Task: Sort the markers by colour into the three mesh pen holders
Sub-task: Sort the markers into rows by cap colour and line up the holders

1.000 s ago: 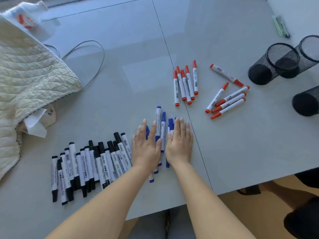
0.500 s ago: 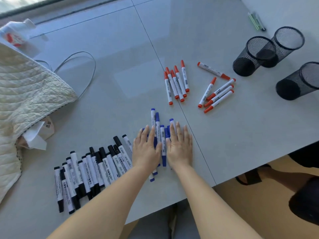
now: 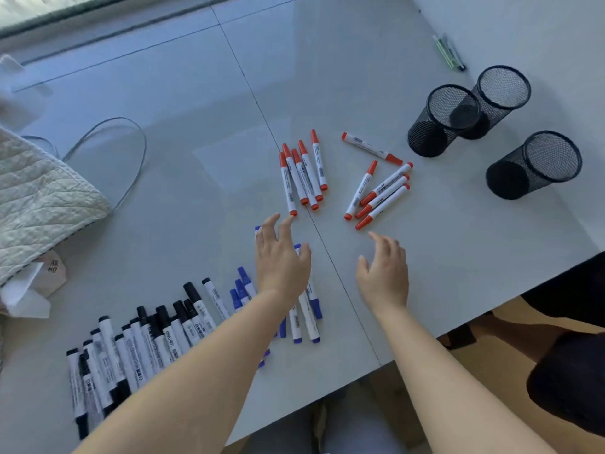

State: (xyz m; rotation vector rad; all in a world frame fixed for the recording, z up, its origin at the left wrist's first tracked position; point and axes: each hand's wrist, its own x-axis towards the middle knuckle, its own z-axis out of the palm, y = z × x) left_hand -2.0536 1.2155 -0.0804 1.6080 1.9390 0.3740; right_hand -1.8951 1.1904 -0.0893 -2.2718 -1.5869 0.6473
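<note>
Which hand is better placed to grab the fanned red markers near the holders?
Probably the right hand: open, empty, just below the fanned red markers, on the side of the mesh holders. The left hand hovers over the blue markers, nearer the other red cluster.

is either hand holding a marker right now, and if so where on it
Nothing is held. The left hand hovers open over the blue markers, and the right hand is open above bare table.
</note>
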